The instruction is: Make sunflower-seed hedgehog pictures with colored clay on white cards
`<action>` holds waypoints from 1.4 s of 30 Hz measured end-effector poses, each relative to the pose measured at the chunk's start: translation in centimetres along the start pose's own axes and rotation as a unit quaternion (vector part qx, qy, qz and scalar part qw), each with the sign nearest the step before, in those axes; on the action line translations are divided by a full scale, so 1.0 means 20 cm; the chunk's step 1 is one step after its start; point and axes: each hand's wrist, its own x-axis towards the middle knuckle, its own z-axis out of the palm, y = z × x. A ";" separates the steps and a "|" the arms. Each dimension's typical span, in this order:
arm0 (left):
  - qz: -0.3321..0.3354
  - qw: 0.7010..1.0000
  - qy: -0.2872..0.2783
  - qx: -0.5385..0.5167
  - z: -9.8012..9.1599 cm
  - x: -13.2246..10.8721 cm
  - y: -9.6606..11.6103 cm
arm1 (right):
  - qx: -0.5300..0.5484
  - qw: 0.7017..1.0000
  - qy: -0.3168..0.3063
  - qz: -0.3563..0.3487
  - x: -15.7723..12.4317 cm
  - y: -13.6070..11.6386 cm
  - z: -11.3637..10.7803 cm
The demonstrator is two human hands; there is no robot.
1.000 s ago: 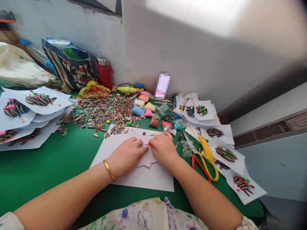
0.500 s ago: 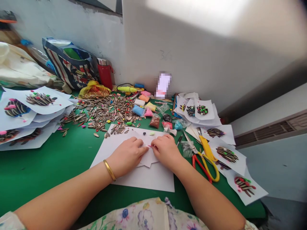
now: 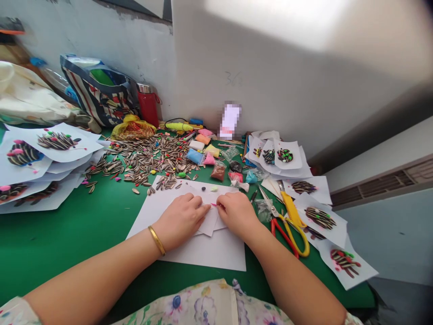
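1. Head view, my grip: my right hand [image 3: 238, 214] has thumb and forefinger pinching a pink strip [image 3: 214, 205]; my left hand [image 3: 184, 219] rests its fingertips on small white paper [image 3: 209, 225], and I cannot tell whether they hold anything
2. Head view, the strip: it shows between my two hands, over the small paper, which overlaps a larger white sheet [image 3: 216, 253] on the green surface [image 3: 67, 253]
3. Head view, writing: on the wall [image 3: 287, 81] I read handwritten figures [image 3: 233, 78] starting "36", the next mark too faint; below them a bright screen [image 3: 230, 121] is pixelated, so unreadable to me
4. Head view, around: striped seeds [image 3: 152, 155] lie heaped beyond my left hand; scissors [image 3: 274, 211] and a yellow cutter [image 3: 291, 208] lie right of my right hand
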 end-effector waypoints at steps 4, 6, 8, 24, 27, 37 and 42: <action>0.007 1.000 -0.017 -0.004 -0.01 0.00 0.00 | 0.007 1.000 -0.018 -0.005 0.00 0.00 0.00; 0.007 1.000 -0.022 -0.010 -0.02 0.00 -0.01 | 0.013 1.000 -0.019 -0.014 0.00 -0.01 0.01; 0.006 1.000 -0.024 -0.014 -0.02 0.00 -0.01 | 0.019 0.999 -0.015 -0.024 -0.01 -0.01 0.02; 0.003 1.000 -0.015 -0.023 -0.02 -0.01 -0.01 | 0.018 0.998 -0.046 -0.039 -0.04 -0.03 -0.01; 0.002 0.999 -0.015 -0.028 -0.02 -0.01 -0.01 | 0.009 0.998 -0.049 -0.041 -0.04 -0.04 -0.01; 0.003 0.998 0.008 -0.056 -0.01 -0.01 -0.02 | 0.016 0.997 -0.055 -0.042 -0.04 -0.05 -0.03; 0.002 0.998 0.007 -0.056 -0.01 -0.01 -0.02 | 0.026 0.997 -0.049 -0.046 -0.05 -0.05 -0.04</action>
